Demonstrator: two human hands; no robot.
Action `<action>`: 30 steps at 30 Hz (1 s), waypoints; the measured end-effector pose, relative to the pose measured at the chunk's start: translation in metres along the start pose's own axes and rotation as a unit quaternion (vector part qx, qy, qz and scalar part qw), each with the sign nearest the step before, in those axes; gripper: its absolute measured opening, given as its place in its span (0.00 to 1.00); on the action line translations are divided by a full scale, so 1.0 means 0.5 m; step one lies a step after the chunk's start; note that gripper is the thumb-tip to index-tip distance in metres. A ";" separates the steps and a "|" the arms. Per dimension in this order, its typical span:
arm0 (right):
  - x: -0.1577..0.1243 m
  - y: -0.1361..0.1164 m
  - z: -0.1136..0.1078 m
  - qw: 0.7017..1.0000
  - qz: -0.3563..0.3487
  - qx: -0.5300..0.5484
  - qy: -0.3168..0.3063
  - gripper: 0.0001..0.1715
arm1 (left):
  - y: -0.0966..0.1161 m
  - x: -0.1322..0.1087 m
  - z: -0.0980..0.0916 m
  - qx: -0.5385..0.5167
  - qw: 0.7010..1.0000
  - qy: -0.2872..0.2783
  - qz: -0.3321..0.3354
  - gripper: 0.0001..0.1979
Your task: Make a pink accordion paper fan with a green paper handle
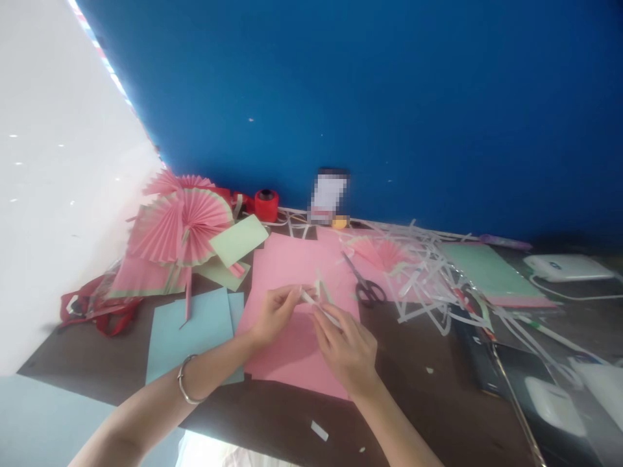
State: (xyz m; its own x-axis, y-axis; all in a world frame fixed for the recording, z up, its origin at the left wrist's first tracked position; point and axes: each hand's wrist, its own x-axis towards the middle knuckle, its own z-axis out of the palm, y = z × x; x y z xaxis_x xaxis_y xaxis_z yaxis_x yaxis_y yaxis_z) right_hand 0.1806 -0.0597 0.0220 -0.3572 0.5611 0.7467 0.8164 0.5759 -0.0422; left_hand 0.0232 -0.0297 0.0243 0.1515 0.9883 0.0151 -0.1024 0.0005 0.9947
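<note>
My left hand (pixel 276 312) pinches one end of a narrow white strip (pixel 309 297). The fingers of my right hand (pixel 348 347) are closed on the same strip, a little lower and to the right. Whether the strip is paper or tape, I cannot tell. Just behind the fingertips is a small pale green piece (pixel 325 287), blurred. Both hands are over pink paper sheets (pixel 287 259) lying on the dark table (pixel 413 402). Black-handled scissors (pixel 365 284) lie to the right of the sheets.
Pleated pink paper fans (pixel 195 224) and blue sheets (pixel 189 331) are at the left. A red tape roll (pixel 266 205) and a phone (pixel 329 194) are near the blue wall. Tangled white strips (pixel 428 279), green sheets (pixel 491 272) and white devices (pixel 567 266) occupy the right side.
</note>
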 end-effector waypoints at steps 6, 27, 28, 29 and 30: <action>0.002 0.008 -0.001 1.000 -0.005 0.020 -0.005 0.13 | -0.017 0.028 -0.014 -0.105 0.993 0.056 -0.023 0.20; -0.002 0.024 0.006 0.999 -0.032 0.025 -0.034 0.17 | -0.019 0.046 -0.025 -0.274 0.955 0.062 -0.098 0.17; -0.002 0.025 0.006 0.999 -0.034 0.015 -0.039 0.18 | -0.019 0.046 -0.025 -0.277 0.954 0.062 -0.100 0.16; -0.002 0.025 0.006 0.998 -0.038 0.004 -0.044 0.18 | -0.018 0.046 -0.025 -0.279 0.953 0.061 -0.101 0.16; -0.002 0.025 0.006 0.998 -0.043 -0.005 -0.047 0.17 | -0.018 0.046 -0.026 -0.282 0.952 0.060 -0.102 0.16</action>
State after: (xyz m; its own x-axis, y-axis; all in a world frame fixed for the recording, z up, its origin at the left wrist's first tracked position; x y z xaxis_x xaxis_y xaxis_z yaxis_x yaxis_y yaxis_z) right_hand 0.1896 -0.0513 0.0185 -0.4661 0.5639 0.6818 0.7852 0.6187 0.0251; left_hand 0.0151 -0.0050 0.0142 0.1141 0.9691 -0.2186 -0.5992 0.2426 0.7629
